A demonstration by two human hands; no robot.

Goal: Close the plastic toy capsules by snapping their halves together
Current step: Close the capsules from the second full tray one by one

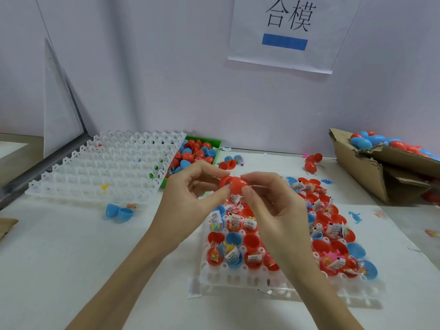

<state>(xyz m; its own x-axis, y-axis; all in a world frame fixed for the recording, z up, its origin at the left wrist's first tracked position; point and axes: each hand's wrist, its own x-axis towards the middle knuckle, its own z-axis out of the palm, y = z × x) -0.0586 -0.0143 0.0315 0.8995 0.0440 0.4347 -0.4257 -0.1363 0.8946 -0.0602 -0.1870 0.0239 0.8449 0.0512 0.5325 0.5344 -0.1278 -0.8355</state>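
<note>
Fingers of the left hand (190, 186) and right hand (269, 198) pinch a red capsule (234, 184) above the tray (238, 279), seemingly squeezing its halves shut.

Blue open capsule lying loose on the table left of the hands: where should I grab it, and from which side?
Probably from above, by the domed outsides. The blue open capsule lies with both halves side by side, their open rims facing the camera, nothing crowding it. Pinch one half's rounded shell across its width, not the thin rim. Both hands are busy: left hand and right hand hold the red capsule.
</note>
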